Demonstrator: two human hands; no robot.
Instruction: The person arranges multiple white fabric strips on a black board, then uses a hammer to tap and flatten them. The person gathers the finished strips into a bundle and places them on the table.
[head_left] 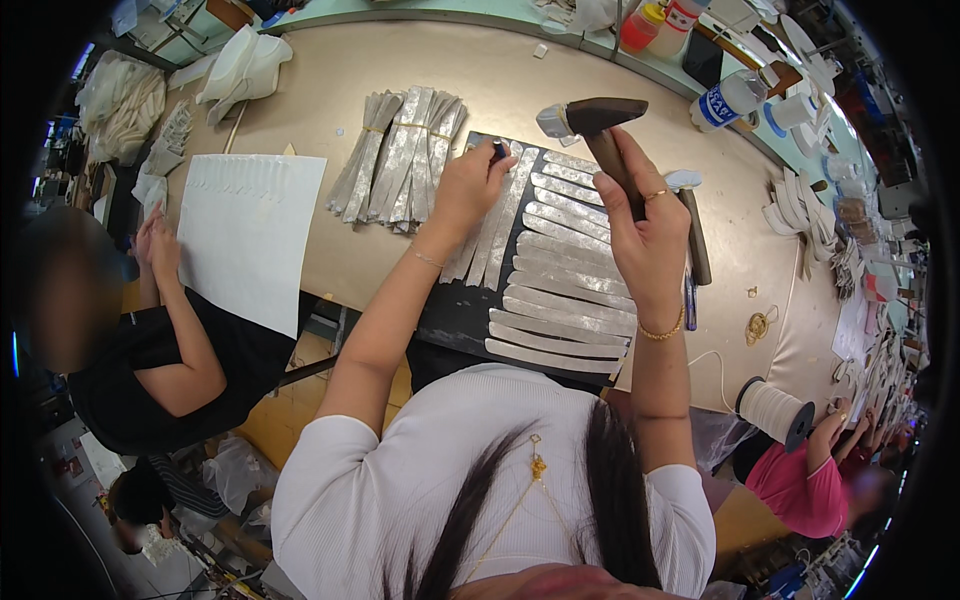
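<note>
The right hand (645, 225) has its fingers wrapped closed around the handle of a hammer (612, 115), while the left hand (468, 190) pinches a short dark rod (499, 149) at the far end of pale strips (570, 250) laid on a black board (445, 318). A blow landing off the rod could catch the left fingertips, which sit close to its top; the strips, with no visible clamp, might slide under a knock. The left forearm reaches forward and inward; the right hand holds the hammer raised, head tipped leftward.
</note>
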